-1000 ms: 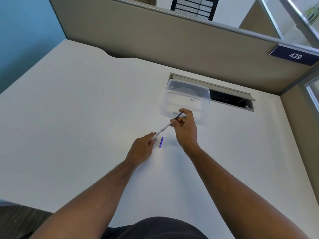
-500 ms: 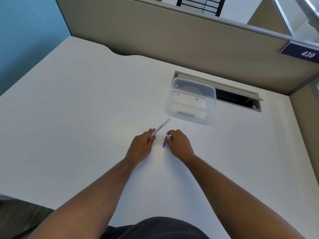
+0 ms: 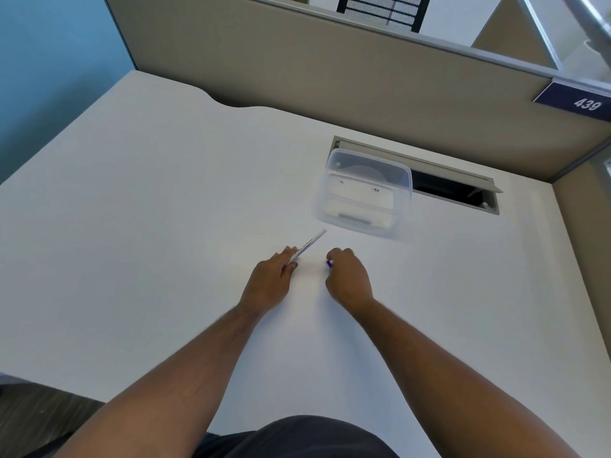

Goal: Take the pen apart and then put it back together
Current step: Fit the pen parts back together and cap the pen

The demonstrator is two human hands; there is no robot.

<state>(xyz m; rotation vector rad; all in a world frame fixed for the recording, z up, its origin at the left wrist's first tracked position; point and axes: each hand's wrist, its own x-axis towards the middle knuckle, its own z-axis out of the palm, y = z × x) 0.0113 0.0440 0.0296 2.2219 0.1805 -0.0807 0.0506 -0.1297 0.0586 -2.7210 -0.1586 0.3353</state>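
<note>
The thin white plastic pen tube (image 3: 308, 243) sticks up from the left hand (image 3: 269, 281), pinched in its grip. A second ago the right hand (image 3: 347, 278) held the dark inside stick near the tube's top; now it has dropped to the white desk (image 3: 158, 226) and closes on the small blue pen piece (image 3: 329, 263). I think the pen is apart. The clear plastic box (image 3: 365, 193) sits behind.
</note>
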